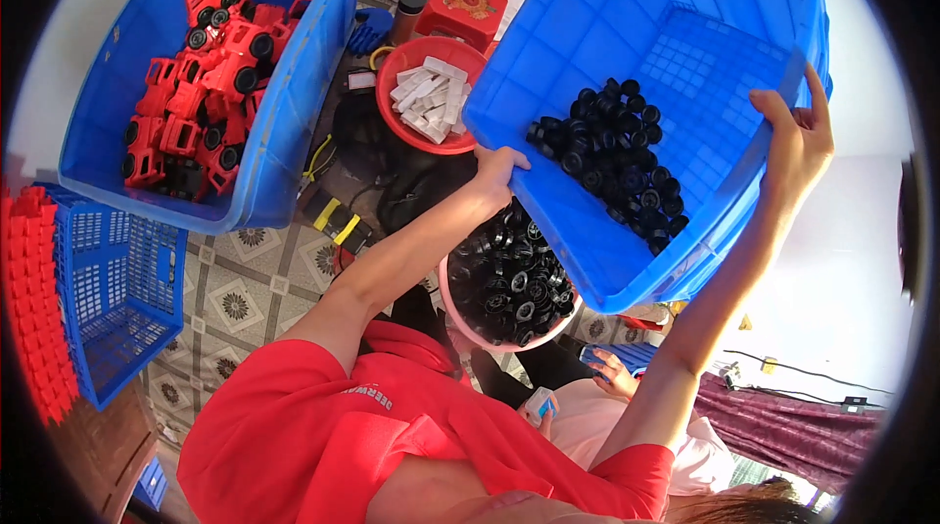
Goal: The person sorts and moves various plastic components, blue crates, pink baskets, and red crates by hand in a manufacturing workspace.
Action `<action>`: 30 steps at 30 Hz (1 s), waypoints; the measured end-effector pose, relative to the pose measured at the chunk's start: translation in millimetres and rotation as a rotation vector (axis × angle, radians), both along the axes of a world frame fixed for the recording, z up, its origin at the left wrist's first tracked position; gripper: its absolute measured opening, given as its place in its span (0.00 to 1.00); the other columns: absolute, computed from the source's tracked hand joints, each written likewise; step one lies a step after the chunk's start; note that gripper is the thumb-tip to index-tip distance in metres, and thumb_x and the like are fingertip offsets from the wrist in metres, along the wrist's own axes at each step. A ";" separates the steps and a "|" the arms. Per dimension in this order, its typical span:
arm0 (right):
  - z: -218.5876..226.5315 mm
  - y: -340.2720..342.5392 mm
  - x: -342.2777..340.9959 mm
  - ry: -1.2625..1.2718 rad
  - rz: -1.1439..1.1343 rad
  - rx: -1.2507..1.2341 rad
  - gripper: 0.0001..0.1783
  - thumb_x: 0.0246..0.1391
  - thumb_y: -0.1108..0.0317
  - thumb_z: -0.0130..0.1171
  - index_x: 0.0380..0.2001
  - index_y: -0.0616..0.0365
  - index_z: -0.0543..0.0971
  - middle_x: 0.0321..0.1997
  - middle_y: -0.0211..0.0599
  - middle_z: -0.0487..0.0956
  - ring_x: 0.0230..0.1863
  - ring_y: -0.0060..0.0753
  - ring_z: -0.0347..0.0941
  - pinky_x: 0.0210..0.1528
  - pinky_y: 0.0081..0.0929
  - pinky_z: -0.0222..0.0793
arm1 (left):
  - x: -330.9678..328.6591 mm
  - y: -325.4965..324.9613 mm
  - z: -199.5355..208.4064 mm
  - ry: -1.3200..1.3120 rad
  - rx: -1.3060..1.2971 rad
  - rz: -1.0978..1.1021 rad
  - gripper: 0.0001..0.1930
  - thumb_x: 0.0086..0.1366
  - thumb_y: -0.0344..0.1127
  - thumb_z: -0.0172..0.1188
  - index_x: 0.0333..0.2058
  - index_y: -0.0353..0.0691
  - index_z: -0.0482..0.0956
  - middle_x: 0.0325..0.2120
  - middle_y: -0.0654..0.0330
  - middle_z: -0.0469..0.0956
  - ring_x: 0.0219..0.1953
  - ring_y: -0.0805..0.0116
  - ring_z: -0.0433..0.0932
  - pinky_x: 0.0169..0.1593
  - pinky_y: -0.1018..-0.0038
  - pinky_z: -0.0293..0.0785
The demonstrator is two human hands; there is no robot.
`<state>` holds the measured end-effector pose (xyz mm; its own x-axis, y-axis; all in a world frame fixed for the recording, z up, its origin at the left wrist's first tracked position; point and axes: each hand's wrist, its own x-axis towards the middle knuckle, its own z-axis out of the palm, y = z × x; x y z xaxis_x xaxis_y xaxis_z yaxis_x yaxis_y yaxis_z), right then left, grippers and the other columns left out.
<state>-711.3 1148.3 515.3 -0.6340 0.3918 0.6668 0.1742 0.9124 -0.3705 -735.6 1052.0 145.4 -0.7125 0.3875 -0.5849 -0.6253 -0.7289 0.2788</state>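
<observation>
A large blue plastic bin [725, 166] is tilted between my hands. Black toy wheels [627, 157] lie heaped inside it. My left hand [499, 174] is closed on the near left part of its rim. At the right, my right hand [801, 137] grips the opposite rim, fingers over the outer edge. Below the bin's lowered corner stands a pink basin [450, 304] filled with more black wheels [514, 279]; the bin hides part of it.
Red toy trucks [201, 83] fill another blue bin [269, 147]. A red basin [390, 64] holds white strips [431, 98], near a red stool [462, 5]. At left are a blue crate [122, 279] and stacked red parts [34, 299]. Another person [597, 421] sits close by, holding small items.
</observation>
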 end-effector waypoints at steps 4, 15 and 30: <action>-7.3 -42.5 -19.3 -0.038 -0.011 0.084 0.36 0.27 0.57 0.67 0.48 0.53 0.79 0.22 0.30 0.73 0.22 0.22 0.69 0.27 0.20 0.68 | 2.1 -23.6 -4.9 -0.112 0.030 -0.041 0.26 0.41 0.13 0.52 0.43 0.33 0.65 0.38 0.46 0.69 0.42 0.44 0.73 0.46 0.45 0.73; -27.6 -122.8 -66.8 -0.136 -0.017 0.349 0.31 0.29 0.54 0.66 0.45 0.44 0.82 0.26 0.30 0.75 0.27 0.27 0.73 0.30 0.26 0.68 | -0.3 -43.7 -42.0 -0.163 0.306 -0.115 0.16 0.44 0.17 0.50 0.36 0.27 0.66 0.34 0.43 0.70 0.37 0.45 0.75 0.46 0.50 0.75; -36.8 -168.5 -93.2 -0.172 -0.084 0.465 0.30 0.29 0.52 0.64 0.44 0.40 0.82 0.35 0.32 0.75 0.37 0.36 0.76 0.39 0.35 0.72 | -15.0 -59.5 -30.9 -0.145 0.434 -0.278 0.05 0.47 0.22 0.50 0.26 0.29 0.69 0.28 0.47 0.73 0.30 0.51 0.76 0.43 0.55 0.76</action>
